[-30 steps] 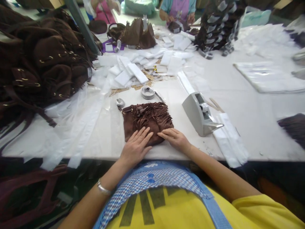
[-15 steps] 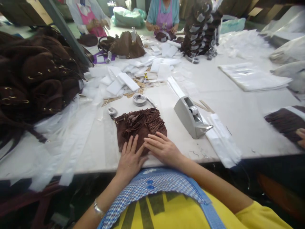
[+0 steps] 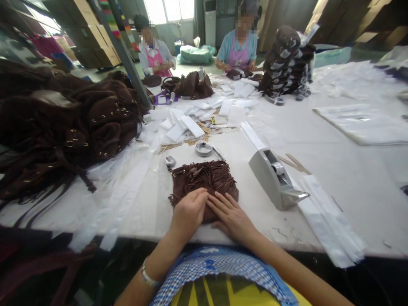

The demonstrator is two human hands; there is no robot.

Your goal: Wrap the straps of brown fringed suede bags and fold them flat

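A dark brown fringed bag (image 3: 191, 180) with brass-coloured eyelets lies flat on the table in front of me. My left hand (image 3: 190, 209) is closed at the bag's middle, fingers bunched in a pinch on its fringe; exactly what sits between the fingertips is hidden. Laid across the lower right of the bag, my right hand (image 3: 232, 214) is open, its fingers stretched out and their tips close to the left fingertips. Behind the bag is a plastic-wrapped strap coil (image 3: 204, 148), and a smaller wrapped end (image 3: 170, 161) lies at its upper left corner.
A grey tape dispenser (image 3: 270, 180) stands right of the bag, beside folded white strips (image 3: 331, 219). Brown bags are heaped (image 3: 63, 123) at left and stacked (image 3: 283, 63) at back right. White packets (image 3: 191, 126) cover the table's middle. Two people in pink aprons work opposite.
My left hand has gone from flat and spread to a closed pinch nearer the bag's middle. The right hand stays on the bag. The view has tilted up and turned left.
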